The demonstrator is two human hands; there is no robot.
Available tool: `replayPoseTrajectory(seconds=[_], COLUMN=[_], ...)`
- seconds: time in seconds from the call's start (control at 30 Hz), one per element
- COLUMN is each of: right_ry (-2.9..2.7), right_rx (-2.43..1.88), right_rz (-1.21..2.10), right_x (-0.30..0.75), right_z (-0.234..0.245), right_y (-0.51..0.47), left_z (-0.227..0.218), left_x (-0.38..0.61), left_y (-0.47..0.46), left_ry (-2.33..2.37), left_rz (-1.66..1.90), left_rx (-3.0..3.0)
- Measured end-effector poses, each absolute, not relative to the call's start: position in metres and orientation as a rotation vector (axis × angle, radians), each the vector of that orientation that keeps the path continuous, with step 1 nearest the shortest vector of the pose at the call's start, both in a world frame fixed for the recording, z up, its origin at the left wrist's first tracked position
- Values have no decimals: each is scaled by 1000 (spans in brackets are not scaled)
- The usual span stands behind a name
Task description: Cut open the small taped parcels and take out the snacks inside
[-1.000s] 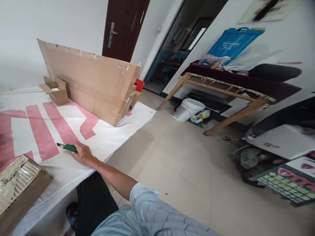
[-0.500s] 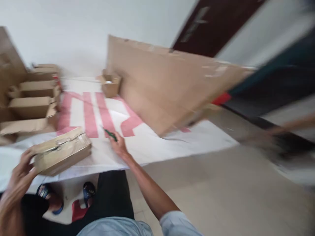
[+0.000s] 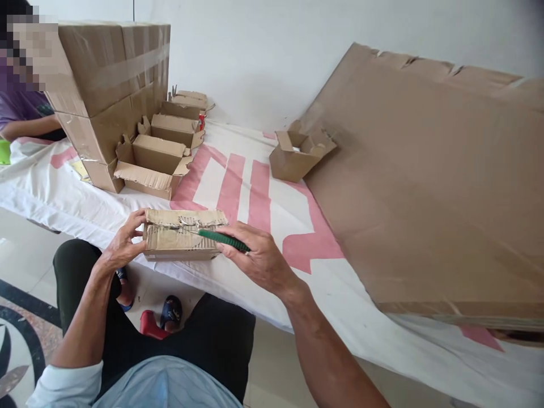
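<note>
Green cutter (image 3: 224, 240) seemingly touches cardboard box (image 3: 181, 241).

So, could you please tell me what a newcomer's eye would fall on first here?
Probably the huge brown cardboard panel, filling much of the right side. Next, near the front edge of the white cloth, the left hand grips one end of a small box while the right hand holds a green cutter at its top. Bold pink shapes stand out on the cloth's middle.
</note>
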State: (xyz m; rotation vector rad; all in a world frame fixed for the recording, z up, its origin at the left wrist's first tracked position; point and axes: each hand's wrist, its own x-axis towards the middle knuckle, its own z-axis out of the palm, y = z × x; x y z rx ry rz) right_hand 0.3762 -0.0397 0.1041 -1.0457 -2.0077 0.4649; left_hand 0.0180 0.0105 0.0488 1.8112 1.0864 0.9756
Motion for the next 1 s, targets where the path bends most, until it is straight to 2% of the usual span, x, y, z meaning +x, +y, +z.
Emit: replayPoseTrajectory(seconds=[0.47, 1.0], right_ry=[-2304, -2252], right_rx=[-1124, -1049], right_rz=[199, 526], right_x=[332, 337], right_z=[98, 126], right_y=[-27, -16], left_z=[41, 48], left_x=[18, 23], left_y=[-3, -3], left_ry=[1034, 1098], left_rz=[955, 989], left_rx=[1915, 1880])
